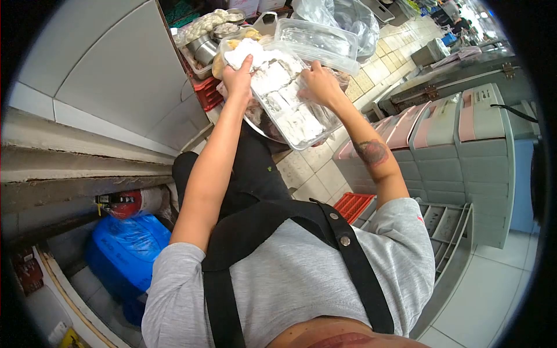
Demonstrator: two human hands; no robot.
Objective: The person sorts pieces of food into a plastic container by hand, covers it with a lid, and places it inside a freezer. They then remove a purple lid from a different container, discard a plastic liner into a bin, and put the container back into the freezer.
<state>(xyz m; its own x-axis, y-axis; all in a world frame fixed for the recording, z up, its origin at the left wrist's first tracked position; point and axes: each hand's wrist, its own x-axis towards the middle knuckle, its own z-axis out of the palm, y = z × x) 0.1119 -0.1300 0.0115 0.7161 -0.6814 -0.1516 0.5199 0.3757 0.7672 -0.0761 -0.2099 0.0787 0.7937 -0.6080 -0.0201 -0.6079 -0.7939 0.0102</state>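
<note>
A clear plastic container (277,123) holds several white, powdery-looking blocks (285,100) set close together. My left hand (238,82) is at its far left corner, thumb up, closed on a crumpled white piece (246,53) whose kind I cannot make out. At the right side of the container is my right hand (322,86), fingers curled down by the blocks; their tips are hidden, so what they grip does not show. Beneath the container, a round metal bowl (253,125) is partly visible, with dark contents.
An empty-looking clear tub (316,42) and plastic bags (354,23) lie beyond the container. Metal cups (203,50) stand at the far left above a red crate (208,93). Grey-and-pink drawers (444,124) stand right, a blue bag (129,252) lower left.
</note>
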